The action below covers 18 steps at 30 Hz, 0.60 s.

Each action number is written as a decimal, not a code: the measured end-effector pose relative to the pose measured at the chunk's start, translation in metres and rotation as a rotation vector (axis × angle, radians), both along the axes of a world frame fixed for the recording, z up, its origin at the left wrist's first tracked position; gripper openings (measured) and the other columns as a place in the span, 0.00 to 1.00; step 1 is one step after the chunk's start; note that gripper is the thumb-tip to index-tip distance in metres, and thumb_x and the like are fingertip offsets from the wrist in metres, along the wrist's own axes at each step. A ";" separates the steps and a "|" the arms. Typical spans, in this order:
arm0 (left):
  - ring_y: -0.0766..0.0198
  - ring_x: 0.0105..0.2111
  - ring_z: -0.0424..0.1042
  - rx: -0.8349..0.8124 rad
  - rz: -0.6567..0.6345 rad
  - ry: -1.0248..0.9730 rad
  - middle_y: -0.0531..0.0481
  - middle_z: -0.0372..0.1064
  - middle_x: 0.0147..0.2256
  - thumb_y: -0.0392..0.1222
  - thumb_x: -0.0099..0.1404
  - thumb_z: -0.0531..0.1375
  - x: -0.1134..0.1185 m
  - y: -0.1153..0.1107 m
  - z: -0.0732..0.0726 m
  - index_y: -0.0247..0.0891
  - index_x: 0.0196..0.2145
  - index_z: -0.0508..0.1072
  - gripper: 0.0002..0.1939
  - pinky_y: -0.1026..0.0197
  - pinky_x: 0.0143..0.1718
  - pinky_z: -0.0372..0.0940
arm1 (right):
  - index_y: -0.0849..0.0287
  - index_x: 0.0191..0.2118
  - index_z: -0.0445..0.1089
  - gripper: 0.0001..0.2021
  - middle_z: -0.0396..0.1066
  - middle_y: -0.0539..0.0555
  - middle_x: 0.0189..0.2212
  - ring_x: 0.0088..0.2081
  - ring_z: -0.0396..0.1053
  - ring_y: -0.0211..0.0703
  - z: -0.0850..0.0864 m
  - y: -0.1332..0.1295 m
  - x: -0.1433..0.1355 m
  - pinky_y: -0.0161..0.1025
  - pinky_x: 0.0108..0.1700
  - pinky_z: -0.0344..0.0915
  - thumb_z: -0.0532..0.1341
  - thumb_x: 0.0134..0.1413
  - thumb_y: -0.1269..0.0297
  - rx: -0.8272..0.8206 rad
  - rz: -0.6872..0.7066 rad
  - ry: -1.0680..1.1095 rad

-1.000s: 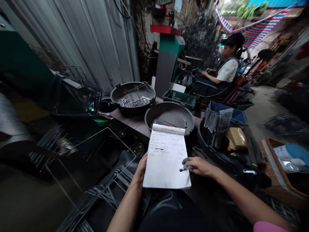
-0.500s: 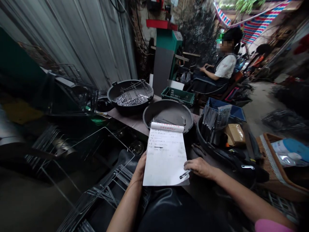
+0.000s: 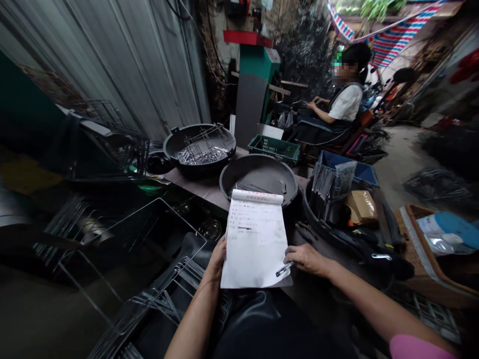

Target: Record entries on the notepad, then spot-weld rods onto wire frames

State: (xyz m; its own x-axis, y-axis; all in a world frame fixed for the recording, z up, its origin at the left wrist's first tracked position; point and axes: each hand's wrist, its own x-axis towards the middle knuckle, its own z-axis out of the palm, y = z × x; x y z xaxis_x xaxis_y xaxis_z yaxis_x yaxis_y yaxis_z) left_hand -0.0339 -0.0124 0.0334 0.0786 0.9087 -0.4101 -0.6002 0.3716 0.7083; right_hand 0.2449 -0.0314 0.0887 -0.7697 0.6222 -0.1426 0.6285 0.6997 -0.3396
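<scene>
1. Your right hand (image 3: 306,259) is closed around a pen (image 3: 284,269), by the pad's right edge.
2. Your left hand (image 3: 218,257) grips the left side of the paper pad (image 3: 256,254), above your lap.
3. A round pan (image 3: 260,172) sits just past it.

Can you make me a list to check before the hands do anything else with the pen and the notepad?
1. Left hand has a grip on the left edge of the notepad: ok.
2. Right hand has a grip on the pen: ok.
3. Blank space on the page below the writing: ok.
4. Writing big and sharp enough to read from here: not ok, it is small and blurry.
5. Pen touching the paper: cannot tell, it is over the lower right part.
6. Notepad apart from the nearer round pan: cannot tell, its top overlaps the pan in this view.
</scene>
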 end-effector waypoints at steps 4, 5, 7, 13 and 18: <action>0.56 0.30 0.73 0.015 -0.033 -0.026 0.46 0.74 0.34 0.32 0.44 0.61 0.002 -0.002 0.001 0.36 0.44 0.70 0.25 0.57 0.32 0.68 | 0.54 0.39 0.69 0.15 0.69 0.52 0.36 0.34 0.68 0.37 -0.004 0.001 0.000 0.30 0.34 0.59 0.53 0.47 0.75 0.001 -0.006 -0.008; 0.56 0.30 0.73 0.013 -0.030 -0.023 0.46 0.74 0.34 0.32 0.44 0.62 0.002 -0.002 0.002 0.36 0.43 0.70 0.24 0.58 0.32 0.68 | 0.54 0.39 0.69 0.15 0.69 0.52 0.36 0.34 0.68 0.37 -0.004 0.001 0.000 0.31 0.34 0.59 0.53 0.47 0.75 -0.001 -0.004 -0.012; 0.57 0.29 0.73 0.003 -0.027 -0.020 0.47 0.74 0.33 0.32 0.44 0.62 0.002 -0.003 0.003 0.36 0.42 0.71 0.23 0.59 0.31 0.68 | 0.54 0.40 0.69 0.14 0.69 0.52 0.37 0.35 0.68 0.37 -0.004 0.001 0.001 0.31 0.34 0.59 0.53 0.48 0.74 -0.012 0.006 -0.018; 0.58 0.28 0.72 0.000 -0.012 -0.021 0.47 0.74 0.33 0.31 0.44 0.61 0.000 -0.001 -0.001 0.35 0.42 0.70 0.24 0.59 0.31 0.67 | 0.56 0.41 0.68 0.15 0.70 0.53 0.35 0.35 0.68 0.37 -0.001 0.002 0.000 0.31 0.35 0.59 0.52 0.48 0.76 -0.073 0.017 0.020; 0.55 0.30 0.73 0.018 -0.029 -0.018 0.46 0.74 0.35 0.31 0.44 0.62 0.000 0.000 -0.002 0.36 0.46 0.69 0.28 0.57 0.33 0.67 | 0.57 0.41 0.68 0.15 0.71 0.53 0.33 0.34 0.68 0.36 -0.002 0.001 0.002 0.31 0.35 0.59 0.51 0.49 0.76 -0.084 0.009 0.043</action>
